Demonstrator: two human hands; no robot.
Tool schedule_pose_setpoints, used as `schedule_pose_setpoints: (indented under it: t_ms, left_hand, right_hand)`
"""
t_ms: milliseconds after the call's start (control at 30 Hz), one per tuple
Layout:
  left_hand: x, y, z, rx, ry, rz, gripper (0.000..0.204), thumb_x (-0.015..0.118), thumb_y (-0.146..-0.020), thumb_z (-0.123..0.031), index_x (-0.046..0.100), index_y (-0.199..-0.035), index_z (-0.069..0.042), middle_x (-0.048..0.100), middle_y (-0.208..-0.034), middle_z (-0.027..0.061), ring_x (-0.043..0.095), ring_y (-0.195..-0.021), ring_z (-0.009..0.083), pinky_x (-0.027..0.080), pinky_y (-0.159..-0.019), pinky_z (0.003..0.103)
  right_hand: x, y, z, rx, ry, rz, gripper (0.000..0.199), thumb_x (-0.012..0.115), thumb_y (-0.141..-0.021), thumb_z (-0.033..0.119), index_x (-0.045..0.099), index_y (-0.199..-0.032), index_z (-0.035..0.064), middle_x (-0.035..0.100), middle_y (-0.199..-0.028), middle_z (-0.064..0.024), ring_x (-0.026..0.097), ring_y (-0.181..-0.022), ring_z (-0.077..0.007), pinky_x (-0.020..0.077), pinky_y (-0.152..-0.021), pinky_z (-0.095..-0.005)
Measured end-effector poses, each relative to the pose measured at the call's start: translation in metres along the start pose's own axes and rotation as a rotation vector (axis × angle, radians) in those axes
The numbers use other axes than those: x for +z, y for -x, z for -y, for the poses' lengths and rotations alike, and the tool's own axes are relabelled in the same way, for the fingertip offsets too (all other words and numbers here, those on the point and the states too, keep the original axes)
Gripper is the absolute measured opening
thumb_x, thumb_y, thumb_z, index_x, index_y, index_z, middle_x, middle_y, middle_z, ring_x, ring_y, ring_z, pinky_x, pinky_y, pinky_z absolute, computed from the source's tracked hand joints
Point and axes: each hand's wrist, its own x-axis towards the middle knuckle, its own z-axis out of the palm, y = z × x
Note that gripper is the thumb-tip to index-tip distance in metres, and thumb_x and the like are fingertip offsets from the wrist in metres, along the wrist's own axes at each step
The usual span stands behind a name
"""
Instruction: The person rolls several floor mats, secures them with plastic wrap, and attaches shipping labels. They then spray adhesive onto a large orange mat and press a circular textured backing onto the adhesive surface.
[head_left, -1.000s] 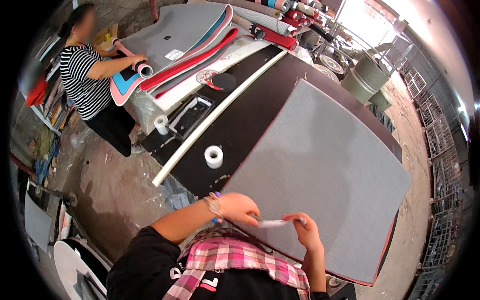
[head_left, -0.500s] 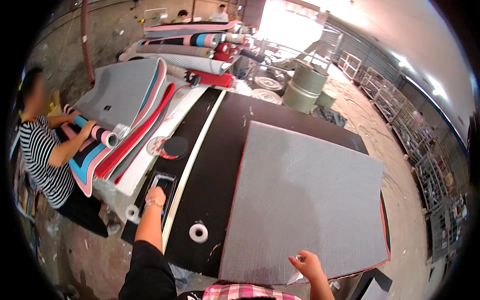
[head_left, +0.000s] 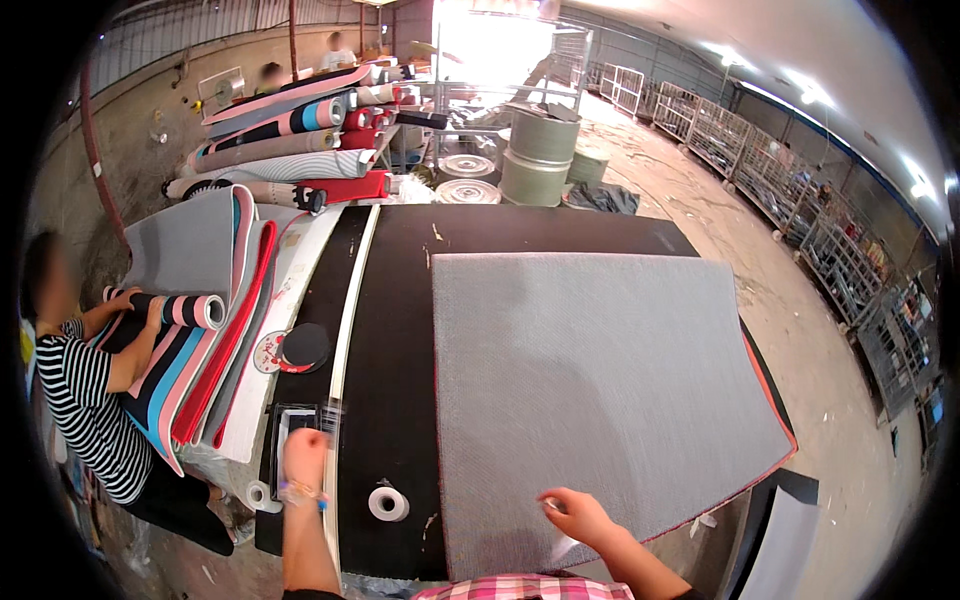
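Observation:
My left hand [head_left: 305,455] is closed beside a black tray [head_left: 285,428] at the table's left. A blurred, see-through shape shows at its fingers, too smeared to name. Above the grey mat [head_left: 580,370], near its front edge, my right hand [head_left: 580,516] pinches a small roll [head_left: 552,505]. A white strip [head_left: 563,546] hangs from that hand. The mat is a large sheet with red edging, flat on the black table [head_left: 390,400]. Left of it stands a white roll [head_left: 388,504], and another white roll [head_left: 262,497] is near the tray.
A pale strip [head_left: 352,300] runs along the table, with a dark round disc [head_left: 305,347] left of it. At far left a person in a striped top [head_left: 85,415] handles a striped mat roll [head_left: 185,310]. Stacked rolls [head_left: 280,165] and green drums [head_left: 540,155] stand beyond.
The view has turned, so the scene sits differently. My left hand has come back from over the tray to its near right side. My right hand still pinches the small roll.

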Motion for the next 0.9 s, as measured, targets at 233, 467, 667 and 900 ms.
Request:
schedule_pose_setpoints:
  t_ms: [233, 467, 667, 900]
  left_hand:
    - [0.058, 0.113, -0.141, 0.179, 0.484, 0.986, 0.017, 0.066, -0.076, -0.016, 0.067, -0.084, -0.001, 0.063, -0.068, 0.0086, 0.060, -0.063, 0.0178, 0.046, -0.060, 0.028]
    - [0.140, 0.183, -0.209, 0.162, 0.424, 0.611, 0.022, 0.064, -0.078, -0.017, 0.063, -0.091, 0.000, 0.064, -0.081, 0.0123, 0.061, -0.072, 0.0201, 0.047, -0.066, 0.030]
    - [0.187, 0.207, -0.297, 0.105, 0.484, 0.783, 0.034, 0.063, -0.079, -0.022, 0.060, -0.105, -0.001, 0.063, -0.086, 0.0102, 0.061, -0.077, 0.0185, 0.048, -0.069, 0.029]
    - [0.229, 0.281, -0.336, 0.634, 0.032, 0.829, 0.069, 0.067, -0.075, -0.038, 0.041, -0.130, -0.008, 0.041, -0.130, 0.0161, 0.041, -0.119, 0.0297, 0.036, -0.098, 0.040]
  right_hand:
    - [-0.013, -0.018, 0.035, -0.060, 0.211, 0.233, 0.037, 0.063, -0.079, 0.041, 0.063, -0.098, 0.0090, 0.065, -0.086, -0.0141, 0.061, -0.083, -0.0309, 0.0481, -0.072, -0.0365]
    - [-0.123, -0.062, -0.052, 0.093, -0.172, -0.003, 0.032, 0.063, -0.080, 0.033, 0.065, -0.094, 0.0051, 0.065, -0.085, -0.0096, 0.059, -0.084, -0.0185, 0.0456, -0.073, -0.0335]
    - [-0.173, -0.029, -0.108, -0.062, 0.125, 0.181, 0.035, 0.062, -0.079, 0.035, 0.064, -0.096, 0.0046, 0.063, -0.083, -0.0123, 0.058, -0.081, -0.0208, 0.0446, -0.070, -0.0334]
    - [-0.278, -0.069, -0.176, 0.064, -0.758, -0.012, 0.039, 0.056, -0.085, 0.028, 0.054, -0.114, 0.0009, 0.059, -0.073, -0.0067, 0.053, -0.065, -0.0171, 0.0418, -0.060, -0.0324]
